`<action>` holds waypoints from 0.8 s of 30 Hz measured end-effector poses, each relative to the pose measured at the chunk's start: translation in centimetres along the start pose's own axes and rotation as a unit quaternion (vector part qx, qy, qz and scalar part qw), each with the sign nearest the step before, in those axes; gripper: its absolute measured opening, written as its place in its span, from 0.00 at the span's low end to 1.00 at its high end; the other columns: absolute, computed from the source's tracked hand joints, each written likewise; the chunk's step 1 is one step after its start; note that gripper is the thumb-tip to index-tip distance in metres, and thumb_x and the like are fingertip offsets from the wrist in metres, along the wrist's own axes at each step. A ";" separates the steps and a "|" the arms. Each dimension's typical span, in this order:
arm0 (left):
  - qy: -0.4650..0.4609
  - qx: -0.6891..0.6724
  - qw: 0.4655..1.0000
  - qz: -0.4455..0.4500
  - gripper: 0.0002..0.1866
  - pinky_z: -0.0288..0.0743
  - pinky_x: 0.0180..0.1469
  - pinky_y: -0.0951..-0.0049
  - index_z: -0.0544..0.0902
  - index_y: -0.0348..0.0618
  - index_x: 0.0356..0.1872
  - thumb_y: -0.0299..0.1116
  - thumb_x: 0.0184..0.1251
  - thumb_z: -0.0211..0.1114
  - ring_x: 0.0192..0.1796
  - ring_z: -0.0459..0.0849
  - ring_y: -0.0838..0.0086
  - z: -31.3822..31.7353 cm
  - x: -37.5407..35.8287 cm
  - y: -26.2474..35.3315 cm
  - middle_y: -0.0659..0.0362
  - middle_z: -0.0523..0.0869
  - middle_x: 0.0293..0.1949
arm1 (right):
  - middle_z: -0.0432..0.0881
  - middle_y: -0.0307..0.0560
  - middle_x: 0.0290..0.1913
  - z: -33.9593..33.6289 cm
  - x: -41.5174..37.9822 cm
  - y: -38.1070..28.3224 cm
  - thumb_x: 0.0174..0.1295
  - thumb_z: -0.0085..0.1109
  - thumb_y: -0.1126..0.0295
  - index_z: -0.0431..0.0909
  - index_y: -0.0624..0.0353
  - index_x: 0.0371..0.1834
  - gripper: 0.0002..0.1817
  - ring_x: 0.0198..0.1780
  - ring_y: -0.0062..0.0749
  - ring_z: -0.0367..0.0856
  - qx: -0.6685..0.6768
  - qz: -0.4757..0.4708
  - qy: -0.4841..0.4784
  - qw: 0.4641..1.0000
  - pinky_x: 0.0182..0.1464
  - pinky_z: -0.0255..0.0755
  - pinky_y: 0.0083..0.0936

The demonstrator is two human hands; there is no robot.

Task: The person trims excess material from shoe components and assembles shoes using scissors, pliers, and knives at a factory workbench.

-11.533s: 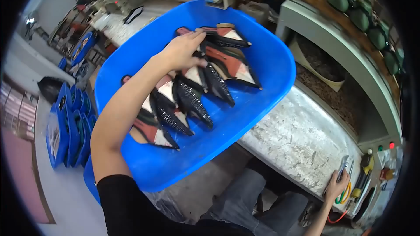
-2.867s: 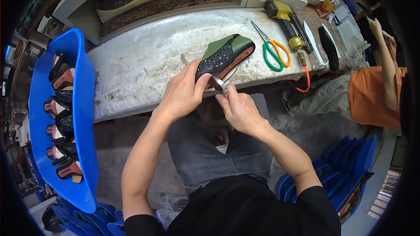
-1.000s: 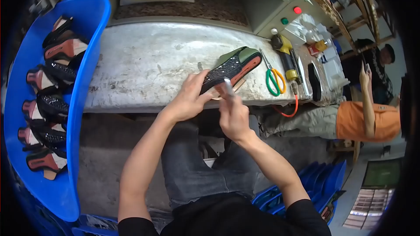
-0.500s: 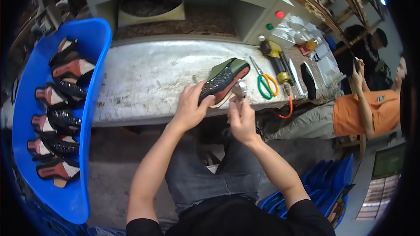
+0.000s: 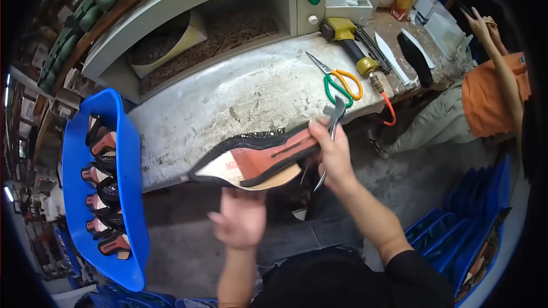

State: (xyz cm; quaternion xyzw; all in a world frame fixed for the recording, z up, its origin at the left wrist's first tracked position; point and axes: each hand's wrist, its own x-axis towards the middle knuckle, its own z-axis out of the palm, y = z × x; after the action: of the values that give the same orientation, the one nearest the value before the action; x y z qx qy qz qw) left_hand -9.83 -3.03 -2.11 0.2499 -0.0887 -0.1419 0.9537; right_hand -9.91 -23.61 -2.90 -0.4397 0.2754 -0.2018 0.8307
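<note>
Your left hand (image 5: 242,217) is open, palm up and blurred, with the thumb spread out to the side; its fingertips reach up to the lower edge of the shoe (image 5: 262,159), and you cannot tell from here whether they touch it. Your right hand (image 5: 337,157) pinches the heel end of the shoe between thumb and fingers. The same hand also holds the metal pincers (image 5: 335,115), their head pointing up past your thumb and their handles running down across the palm.

The shoe is held up over the near edge of the bench (image 5: 234,100), its toe to the left and its underside facing you: reddish in the middle and at the heel, white with red lettering towards the toe, with a black sparkly upper along the far side. A tan piece shows along its near edge.

Just beyond the pincers, the scissors (image 5: 337,80) lie on the bench, with one green and one orange handle. Past them rests the yellow air tool (image 5: 351,45) with its orange hose (image 5: 390,108), and beside that lie white strips (image 5: 391,57) and a black strip (image 5: 415,59). At your left stands the blue bin (image 5: 130,194), with more shoes (image 5: 105,194) inside. A person (image 5: 495,94) in orange is at the far right.
</note>
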 end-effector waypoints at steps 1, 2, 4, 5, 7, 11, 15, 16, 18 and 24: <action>0.010 0.093 0.990 0.102 0.36 0.76 0.74 0.63 0.65 0.39 0.82 0.48 0.84 0.63 0.74 0.80 0.59 2.4 0.3 -3.0 0.42 0.80 0.72 | 0.84 0.42 0.42 0.4 -1.4 0.8 0.74 0.71 0.63 0.72 0.57 0.56 0.18 0.35 0.17 0.80 0.031 0.003 0.028 0.999 0.32 0.77 0.17; 0.014 0.103 0.989 0.102 0.36 0.76 0.74 0.63 0.65 0.39 0.82 0.48 0.84 0.63 0.74 0.80 0.59 2.8 1.1 -4.5 0.42 0.80 0.72 | 0.84 0.42 0.42 0.6 -2.9 1.5 0.74 0.71 0.63 0.72 0.57 0.56 0.18 0.35 0.17 0.80 0.037 0.012 0.027 0.999 0.32 0.77 0.17; 0.191 0.352 0.900 0.172 0.31 0.76 0.71 0.70 0.68 0.38 0.79 0.34 0.81 0.67 0.68 0.83 0.65 3.0 3.3 -6.1 0.47 0.82 0.69 | 0.84 0.43 0.40 1.0 -4.8 2.3 0.77 0.67 0.64 0.72 0.57 0.56 0.15 0.34 0.18 0.79 0.082 0.039 0.064 0.994 0.34 0.77 0.17; 0.165 0.360 0.904 0.161 0.29 0.77 0.69 0.71 0.70 0.37 0.77 0.29 0.79 0.67 0.64 0.84 0.68 3.2 4.6 -5.3 0.49 0.84 0.67 | 0.84 0.43 0.40 0.5 -4.7 2.5 0.77 0.67 0.64 0.72 0.57 0.56 0.15 0.34 0.18 0.79 0.091 0.038 0.060 0.993 0.34 0.77 0.17; 0.134 0.373 0.907 0.141 0.28 0.77 0.67 0.73 0.71 0.36 0.75 0.23 0.77 0.67 0.61 0.85 0.70 3.5 7.2 -2.2 0.50 0.85 0.64 | 0.83 0.41 0.39 -2.6 -4.8 3.4 0.79 0.63 0.65 0.71 0.56 0.57 0.13 0.32 0.19 0.79 0.069 0.026 0.028 0.997 0.32 0.75 0.17; -0.177 0.627 0.757 0.045 0.35 0.79 0.63 0.67 0.75 0.31 0.75 0.18 0.64 0.70 0.57 0.88 0.63 5.8 16.6 2.6 0.48 0.89 0.62 | 0.82 0.41 0.38 -7.0 -3.0 3.0 0.82 0.59 0.66 0.70 0.56 0.58 0.11 0.30 0.21 0.79 0.023 0.007 -0.046 0.999 0.30 0.73 0.18; -0.358 0.709 0.600 -0.094 0.33 0.80 0.64 0.61 0.82 0.35 0.70 0.18 0.58 0.72 0.59 0.90 0.57 4.2 21.6 0.8 0.50 0.91 0.64 | 0.83 0.45 0.37 -8.7 -1.0 0.8 0.83 0.55 0.67 0.72 0.59 0.58 0.09 0.30 0.23 0.79 -0.026 0.030 -0.168 0.985 0.33 0.74 0.19; -0.344 0.714 0.604 -0.082 0.32 0.80 0.66 0.60 0.83 0.35 0.69 0.18 0.58 0.72 0.61 0.90 0.56 3.8 21.1 0.5 0.50 0.91 0.64 | 0.84 0.45 0.37 -8.3 -0.9 -0.1 0.83 0.55 0.67 0.72 0.59 0.58 0.09 0.30 0.23 0.79 -0.070 0.032 -0.185 0.980 0.33 0.74 0.20; -0.320 0.723 0.609 -0.066 0.31 0.80 0.68 0.58 0.86 0.37 0.66 0.19 0.57 0.74 0.64 0.89 0.55 2.6 19.8 0.2 0.51 0.91 0.64 | 0.84 0.45 0.36 -7.0 -1.5 -1.8 0.83 0.54 0.67 0.73 0.60 0.57 0.10 0.30 0.23 0.79 -0.150 0.039 -0.212 0.965 0.34 0.74 0.21; -0.345 0.682 0.642 0.070 0.30 0.78 0.75 0.58 0.89 0.39 0.64 0.21 0.55 0.77 0.69 0.88 0.56 -2.7 19.1 1.9 0.52 0.90 0.66 | 0.87 0.50 0.34 -2.3 -0.3 -4.8 0.82 0.56 0.67 0.74 0.63 0.55 0.10 0.29 0.32 0.81 -0.359 0.073 -0.321 0.873 0.35 0.75 0.31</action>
State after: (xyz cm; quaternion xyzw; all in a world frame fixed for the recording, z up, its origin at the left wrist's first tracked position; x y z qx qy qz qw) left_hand 9.30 -6.27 -1.63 0.7554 -0.4997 -0.0502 0.4209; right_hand -12.00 -27.42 0.15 -0.7272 0.0781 0.1247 0.6704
